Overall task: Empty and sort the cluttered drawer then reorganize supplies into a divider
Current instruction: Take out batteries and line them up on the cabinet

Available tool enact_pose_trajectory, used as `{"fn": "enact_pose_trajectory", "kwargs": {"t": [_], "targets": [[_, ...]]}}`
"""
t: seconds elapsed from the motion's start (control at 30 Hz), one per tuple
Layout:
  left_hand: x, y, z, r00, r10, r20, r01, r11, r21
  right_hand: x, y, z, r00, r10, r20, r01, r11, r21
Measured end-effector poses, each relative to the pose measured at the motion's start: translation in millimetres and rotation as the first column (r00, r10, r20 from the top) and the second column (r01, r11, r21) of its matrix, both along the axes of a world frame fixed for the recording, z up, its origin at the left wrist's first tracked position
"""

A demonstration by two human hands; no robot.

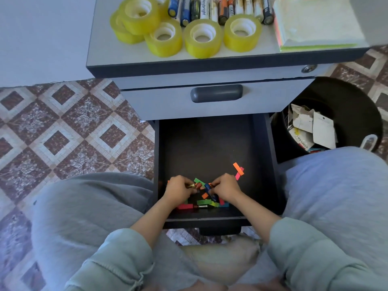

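Drawer, left hand curled on brown battery, right hand on blue battery

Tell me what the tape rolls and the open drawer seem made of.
Tape rolls: likely glossy, yellowish see-through plastic film wound on white plastic cores. Drawer: dark and matte with thin flat walls, perhaps painted metal or coated board; I cannot tell which.

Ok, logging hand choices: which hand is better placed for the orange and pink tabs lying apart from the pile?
Probably right. The right hand lies close beside the orange and pink tabs; the left hand is across the pile, farther off.
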State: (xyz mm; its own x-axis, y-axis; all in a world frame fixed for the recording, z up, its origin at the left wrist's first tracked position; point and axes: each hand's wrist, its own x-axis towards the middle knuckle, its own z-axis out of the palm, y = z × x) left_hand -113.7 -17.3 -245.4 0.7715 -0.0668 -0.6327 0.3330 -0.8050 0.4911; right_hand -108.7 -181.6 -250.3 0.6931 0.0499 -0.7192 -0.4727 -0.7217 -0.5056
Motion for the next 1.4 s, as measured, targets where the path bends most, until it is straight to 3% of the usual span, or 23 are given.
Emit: {"fn": "enact_pose_trajectory", "kwargs": {"t": [0.27, 0.6, 0.93, 1.2, 1.4], "targets": [[4, 3, 35, 0.947, 0.315, -0.061, -0.321, 0.918, -0.232, 8, 1, 39, 0.975, -0.220, -0.033, 0.222, 0.954, 0.200], [13, 9, 126, 0.909, 0.411, -0.061, -0.388, 0.788, -0.478, 26, -5, 136, 0.982, -0.177, 0.069, 0.126, 0.878, 0.461], [48, -7, 237, 0.892, 0.451, 0.030, -0.316, 0.670, -0.672, 65, -35, 259, 0.943, -0.202, 0.265, 0.017, 0.824, 0.567], [118, -15, 318, 0.854, 0.449, 0.264, -0.229, 0.779, -0.584, 105, -44, 326, 0.866, -0.323, 0.381, 0.024, 0.789, 0.614], [180, -17, 336, 0.839, 0.356, 0.412, -0.249, 0.924, -0.290, 117, -49, 330, 0.860, -0.379, 0.340, 0.078, 0.758, 0.648]]}}
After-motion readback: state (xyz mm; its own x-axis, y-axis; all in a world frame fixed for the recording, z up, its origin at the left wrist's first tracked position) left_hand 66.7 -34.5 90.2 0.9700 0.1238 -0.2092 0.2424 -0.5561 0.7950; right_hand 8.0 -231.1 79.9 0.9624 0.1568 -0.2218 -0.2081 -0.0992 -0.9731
